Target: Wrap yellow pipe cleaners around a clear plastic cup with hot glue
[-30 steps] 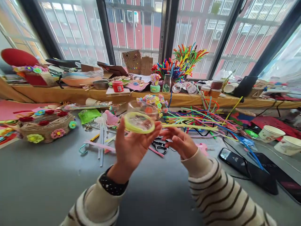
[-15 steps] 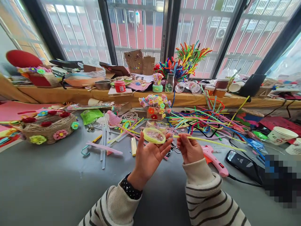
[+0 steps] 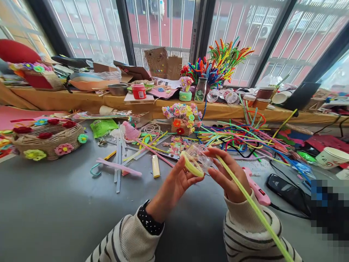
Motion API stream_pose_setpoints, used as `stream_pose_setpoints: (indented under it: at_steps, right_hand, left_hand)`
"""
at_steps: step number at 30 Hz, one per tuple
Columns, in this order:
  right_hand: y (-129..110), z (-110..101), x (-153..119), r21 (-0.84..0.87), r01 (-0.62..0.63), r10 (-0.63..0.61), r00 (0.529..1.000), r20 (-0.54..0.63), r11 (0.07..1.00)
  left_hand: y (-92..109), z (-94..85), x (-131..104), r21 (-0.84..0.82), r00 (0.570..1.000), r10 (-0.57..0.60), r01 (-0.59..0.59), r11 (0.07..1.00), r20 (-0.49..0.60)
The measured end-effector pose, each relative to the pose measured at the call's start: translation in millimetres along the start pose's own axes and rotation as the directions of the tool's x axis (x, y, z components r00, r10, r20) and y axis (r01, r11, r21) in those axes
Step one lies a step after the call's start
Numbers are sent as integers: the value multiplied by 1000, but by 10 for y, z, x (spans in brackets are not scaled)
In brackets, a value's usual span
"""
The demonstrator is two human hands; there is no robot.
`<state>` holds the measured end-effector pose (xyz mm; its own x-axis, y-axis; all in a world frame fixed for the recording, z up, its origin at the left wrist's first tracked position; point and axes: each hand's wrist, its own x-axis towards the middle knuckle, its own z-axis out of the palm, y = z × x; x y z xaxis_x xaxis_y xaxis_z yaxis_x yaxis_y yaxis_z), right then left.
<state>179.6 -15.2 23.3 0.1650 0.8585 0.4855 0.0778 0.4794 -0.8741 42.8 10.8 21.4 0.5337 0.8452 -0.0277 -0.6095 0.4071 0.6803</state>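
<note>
Two hands share my view, raised over a grey table (image 3: 68, 211); its back edge runs up to an orange ledge (image 3: 95, 100) under the windows (image 3: 160, 25); the widest room for moving that I see is at the near left, between the basket (image 3: 75, 142) and the left sleeve (image 3: 122, 236), with a narrower strip between that and the right sleeve (image 3: 247, 236). The left hand (image 3: 171, 189) holds a clear cup (image 3: 200, 154), tilted, thumb and fingers at its yellow rim (image 3: 192, 170); the cup is between the two hands, off the table. The right hand (image 3: 228, 182) has its fingers bent, with a yellow stem (image 3: 256, 210) gripped between them; its fingertips reach the cup's side, and I cannot tell how firmly they press; the stem slants back over the right sleeve to the lower right.

Past the hands, space tightens; a heap of stems (image 3: 240, 138) lies behind the right hand, and a flower box (image 3: 182, 118) stands behind the cup, near the ledge; a glue gun (image 3: 257, 189) lies just beside the right sleeve, partly hidden, its cord (image 3: 290, 212) trailing right past a phone (image 3: 286, 191); further right I see a paper cup (image 3: 331, 157). Leftward, a lighter (image 3: 155, 166) is near the left hand; glue sticks (image 3: 118, 178) lie beyond it; a green packet (image 3: 103, 128) is behind those, near the basket.
</note>
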Motion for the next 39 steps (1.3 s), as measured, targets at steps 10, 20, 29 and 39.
stream_pose_setpoints:
  at_steps: [10,20,29,39]
  right_hand:
    - [41,-88,-9,-52,-17,30,965,261,998]
    - [-45,64,-64,20,-265,264,964,33,964]
    - [-42,71,-55,81,-249,252,967,-39,965]
    - [1,27,-50,-37,-228,229,973,34,973]
  left_hand:
    - [34,-44,-12,214,994,-40,61,975,-105]
    - [-14,-59,13,249,987,-15,54,967,-157]
    - [41,-85,-5,368,995,31,8,930,-100]
    - [42,-62,-31,314,995,39,-8,949,-91]
